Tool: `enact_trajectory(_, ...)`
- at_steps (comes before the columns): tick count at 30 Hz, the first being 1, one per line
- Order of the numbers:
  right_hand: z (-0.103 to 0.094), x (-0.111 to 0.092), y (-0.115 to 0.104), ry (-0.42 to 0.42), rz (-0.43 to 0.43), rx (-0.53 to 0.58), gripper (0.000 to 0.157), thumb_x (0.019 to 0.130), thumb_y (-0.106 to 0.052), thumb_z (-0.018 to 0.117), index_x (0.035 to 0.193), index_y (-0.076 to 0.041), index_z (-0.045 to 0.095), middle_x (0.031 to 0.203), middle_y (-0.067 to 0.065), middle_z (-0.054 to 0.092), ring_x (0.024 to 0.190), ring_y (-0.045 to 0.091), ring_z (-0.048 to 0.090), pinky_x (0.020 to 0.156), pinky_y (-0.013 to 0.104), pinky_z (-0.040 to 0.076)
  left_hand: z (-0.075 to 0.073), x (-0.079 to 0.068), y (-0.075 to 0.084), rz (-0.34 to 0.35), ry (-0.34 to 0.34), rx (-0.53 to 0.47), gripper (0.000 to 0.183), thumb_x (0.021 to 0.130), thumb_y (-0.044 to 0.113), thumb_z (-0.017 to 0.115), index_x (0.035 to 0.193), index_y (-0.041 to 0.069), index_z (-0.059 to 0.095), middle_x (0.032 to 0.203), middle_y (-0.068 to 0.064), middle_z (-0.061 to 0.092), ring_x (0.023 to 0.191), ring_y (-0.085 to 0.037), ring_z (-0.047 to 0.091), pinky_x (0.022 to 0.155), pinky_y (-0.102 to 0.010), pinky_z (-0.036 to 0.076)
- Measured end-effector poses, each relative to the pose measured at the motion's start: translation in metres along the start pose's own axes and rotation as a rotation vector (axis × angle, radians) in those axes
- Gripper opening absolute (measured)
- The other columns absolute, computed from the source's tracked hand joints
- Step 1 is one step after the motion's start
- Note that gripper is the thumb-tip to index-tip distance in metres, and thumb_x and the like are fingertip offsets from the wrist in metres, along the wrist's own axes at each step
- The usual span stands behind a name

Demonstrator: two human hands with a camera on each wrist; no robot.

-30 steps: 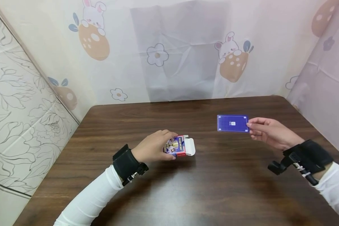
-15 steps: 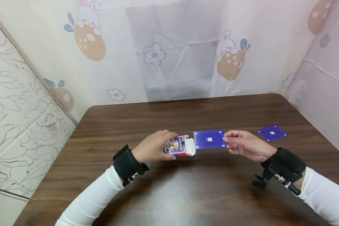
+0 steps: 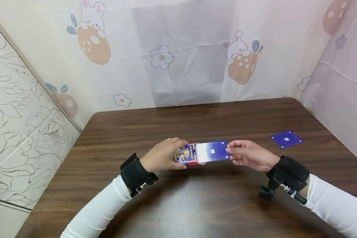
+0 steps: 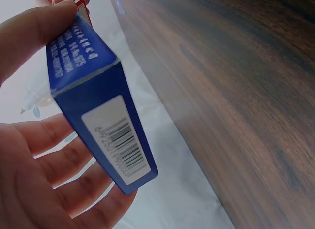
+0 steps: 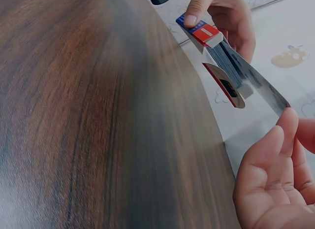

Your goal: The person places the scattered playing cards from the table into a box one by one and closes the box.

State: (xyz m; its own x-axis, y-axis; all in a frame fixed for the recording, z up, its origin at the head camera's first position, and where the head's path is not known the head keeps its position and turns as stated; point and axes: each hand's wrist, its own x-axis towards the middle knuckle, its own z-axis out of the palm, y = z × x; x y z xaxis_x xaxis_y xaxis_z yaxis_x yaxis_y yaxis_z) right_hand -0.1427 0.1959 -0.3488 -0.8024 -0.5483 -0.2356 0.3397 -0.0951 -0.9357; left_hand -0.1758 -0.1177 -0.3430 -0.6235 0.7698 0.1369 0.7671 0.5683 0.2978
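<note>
My left hand grips a small blue and red card box between thumb and fingers, its opening facing right. In the left wrist view the box's blue end carries a barcode label. A stack of cards shows inside the box mouth in the right wrist view, with the flap hanging open. Between thumb and fingertips, my right hand pinches a blue-backed card by its right end. The card's other end is right at the box mouth, and most of the card is outside.
Another blue-backed card lies on the brown wooden table at the right, beyond my right wrist. A printed cloth hangs behind the table's far edge, and a flowered panel stands at the left.
My right hand has moved left with its card, from well right of the box to its mouth. A card lying at the right has come into sight. My left hand keeps its hold.
</note>
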Motion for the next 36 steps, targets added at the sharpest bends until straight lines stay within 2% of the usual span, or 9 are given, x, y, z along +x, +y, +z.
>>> enact_trajectory(6,0.003,0.005,0.003,-0.027,-0.007,-0.002,0.011,0.094,-0.005,0.045,0.095,-0.006,0.056,0.080,0.001,0.058,0.073,0.011,0.055,0.069,0.024,0.046,0.001,0.000,0.002,0.011,0.007,-0.019,0.070,0.070,0.041,0.075,0.126,0.010,0.046,0.112,-0.003,0.054,0.090,-0.012,0.046,0.076,-0.027,0.042)
enact_trajectory(13,0.010,0.012,0.006,-0.021,0.006,-0.043,0.009,0.094,-0.005,0.047,0.096,-0.005,0.055,0.082,0.002,0.057,0.074,0.012,0.054,0.069,0.026,0.046,0.001,0.002,0.004,0.025,0.007,-0.006,0.071,0.070,0.043,0.074,0.126,0.010,0.047,0.111,-0.002,0.054,0.090,-0.011,0.046,0.075,-0.026,0.042)
enact_trajectory(17,0.018,0.017,0.004,0.015,0.023,-0.102,0.008,0.092,-0.008,0.051,0.097,-0.003,0.054,0.085,0.005,0.056,0.074,0.014,0.054,0.070,0.028,0.047,0.003,0.004,0.006,0.029,0.000,-0.001,0.070,0.070,0.042,0.074,0.126,0.010,0.047,0.112,-0.003,0.054,0.091,-0.012,0.046,0.077,-0.027,0.042)
enact_trajectory(26,0.037,0.027,0.001,0.137,0.050,-0.267,0.018,0.089,-0.012,0.058,0.097,0.004,0.055,0.091,0.014,0.058,0.075,0.020,0.056,0.072,0.031,0.049,0.005,0.009,0.009,0.053,-0.001,0.006,0.069,0.070,0.042,0.074,0.125,0.010,0.047,0.108,-0.001,0.054,0.090,-0.011,0.046,0.074,-0.026,0.041)
enact_trajectory(36,0.045,0.034,0.002,0.150,0.049,-0.345,0.023,0.086,-0.010,0.060,0.100,0.008,0.056,0.086,0.013,0.060,0.074,0.020,0.058,0.069,0.031,0.050,0.006,0.010,0.010,0.046,-0.023,0.008,0.069,0.071,0.043,0.073,0.125,0.009,0.047,0.108,0.000,0.054,0.089,-0.011,0.046,0.073,-0.026,0.040)
